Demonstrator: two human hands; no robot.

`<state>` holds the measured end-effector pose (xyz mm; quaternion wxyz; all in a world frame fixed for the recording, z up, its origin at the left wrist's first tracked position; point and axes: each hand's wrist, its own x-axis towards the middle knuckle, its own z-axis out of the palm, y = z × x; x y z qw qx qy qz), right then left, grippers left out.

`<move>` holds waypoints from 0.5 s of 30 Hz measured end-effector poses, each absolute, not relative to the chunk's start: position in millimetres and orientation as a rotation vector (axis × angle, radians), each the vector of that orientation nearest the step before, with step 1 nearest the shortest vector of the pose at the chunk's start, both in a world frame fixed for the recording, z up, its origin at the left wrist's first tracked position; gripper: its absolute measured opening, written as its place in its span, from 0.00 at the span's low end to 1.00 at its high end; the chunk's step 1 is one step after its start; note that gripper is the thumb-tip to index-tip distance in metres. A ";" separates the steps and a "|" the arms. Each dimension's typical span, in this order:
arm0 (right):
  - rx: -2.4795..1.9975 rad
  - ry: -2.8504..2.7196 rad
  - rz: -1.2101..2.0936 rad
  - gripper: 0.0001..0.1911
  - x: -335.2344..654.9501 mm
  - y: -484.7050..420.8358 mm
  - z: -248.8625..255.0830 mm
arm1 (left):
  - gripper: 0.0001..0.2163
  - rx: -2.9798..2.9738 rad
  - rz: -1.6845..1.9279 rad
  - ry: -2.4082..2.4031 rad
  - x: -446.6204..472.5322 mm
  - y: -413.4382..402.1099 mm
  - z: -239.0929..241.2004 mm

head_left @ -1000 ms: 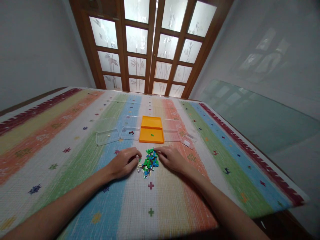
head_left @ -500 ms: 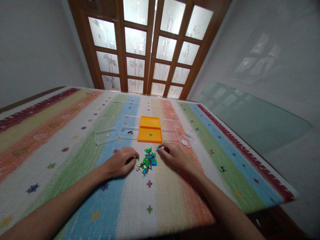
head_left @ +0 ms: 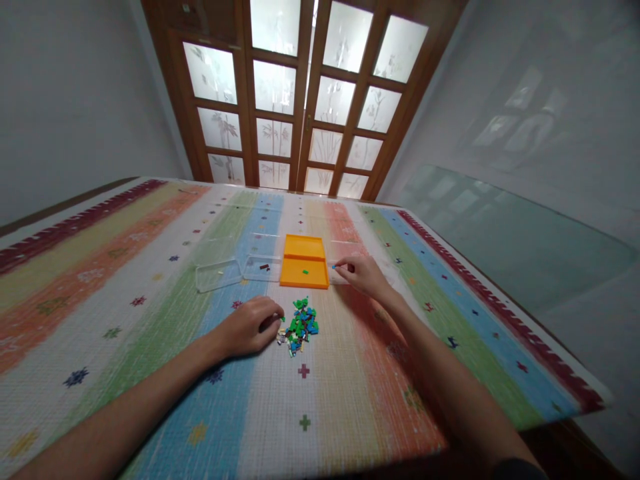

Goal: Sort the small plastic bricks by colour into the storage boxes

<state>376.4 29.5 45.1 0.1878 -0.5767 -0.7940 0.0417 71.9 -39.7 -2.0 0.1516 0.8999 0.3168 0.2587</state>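
A small pile of tiny green, blue and dark bricks (head_left: 299, 326) lies on the striped cloth in front of me. My left hand (head_left: 251, 329) rests on the cloth just left of the pile, fingers curled at its edge. My right hand (head_left: 361, 274) is stretched forward, pinching a small blue brick (head_left: 333, 267) between thumb and fingertip. It hovers over a clear box (head_left: 342, 269) just right of the orange tray (head_left: 304, 264), which holds one green piece.
Two more clear boxes (head_left: 218, 275) (head_left: 262, 267) sit left of the orange tray, each with a small piece inside. The colourful striped tablecloth (head_left: 150, 287) covers the table; its right edge runs along a glass pane. A wooden glazed door stands behind.
My right hand lifted a blue brick from the pile and carried it forward and right, over the clear box beside the orange tray. My left hand stayed by the pile.
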 end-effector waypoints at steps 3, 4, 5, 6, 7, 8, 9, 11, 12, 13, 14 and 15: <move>-1.613 -2.266 0.085 0.12 365.5 30.6 44.4 | 0.08 2.569 0.741 0.921 72.2 -39.5 -2.3; -1.625 -2.275 0.064 0.12 363.5 31.0 44.6 | 0.08 2.566 0.740 0.922 72.3 -39.4 -2.4; -1.648 -2.280 0.041 0.12 362.6 31.6 45.1 | 0.08 2.563 0.740 0.923 72.4 -39.4 -2.6; -1.680 -2.281 0.020 0.12 362.9 32.3 45.7 | 0.08 2.560 0.741 0.924 72.5 -39.4 -2.7; -1.720 -2.279 0.002 0.13 364.5 33.1 46.4 | 0.08 2.557 0.742 0.923 72.6 -39.4 -2.8; -1.761 -2.279 -0.010 0.13 367.0 34.0 46.9 | 0.07 2.555 0.743 0.923 72.7 -39.4 -2.9; -1.800 -2.280 -0.016 0.13 370.2 34.9 47.3 | 0.08 2.553 0.747 0.925 72.9 -39.3 -3.0; -1.867 -2.281 -0.018 0.12 377.3 36.5 47.4 | 0.08 2.551 0.750 0.922 73.0 -39.2 -3.2; -1.893 -2.279 -0.015 0.12 380.5 37.2 47.0 | 0.08 2.551 0.751 0.919 73.0 -39.1 -3.5; -1.915 -2.275 -0.009 0.12 383.1 37.7 46.5 | 0.08 2.553 0.754 0.916 73.0 -38.9 -3.8; -1.932 -2.272 0.001 0.12 385.1 38.1 45.7 | 0.08 2.555 0.756 0.914 72.9 -38.6 -4.2; -1.944 -2.273 0.014 0.12 386.3 38.5 44.8 | 0.08 2.555 0.756 0.913 72.9 -38.3 -4.7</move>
